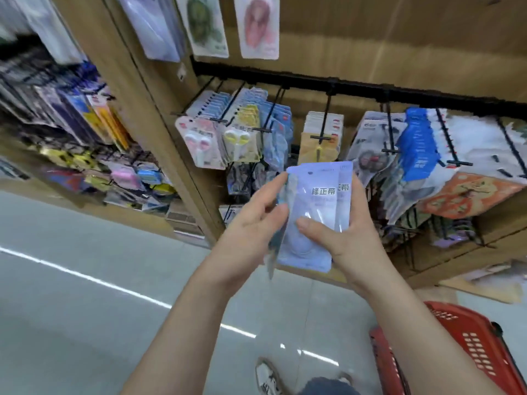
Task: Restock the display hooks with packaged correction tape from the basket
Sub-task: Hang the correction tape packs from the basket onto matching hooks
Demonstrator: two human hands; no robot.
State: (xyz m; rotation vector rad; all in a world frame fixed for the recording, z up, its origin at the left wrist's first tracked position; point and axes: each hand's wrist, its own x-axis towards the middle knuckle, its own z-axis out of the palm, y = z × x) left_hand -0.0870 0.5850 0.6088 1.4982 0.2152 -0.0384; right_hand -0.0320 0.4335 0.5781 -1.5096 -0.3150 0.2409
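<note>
Right hand clasps the light, slick, bendy correction tape packs, left hand pinching one edge; I'd grip near the top.

basket: cut by right and bottom edges, inside hidden | packets: rear ones covered by the front one, count unclear | left shelf goods: blurred | shoe: cut off below
</note>
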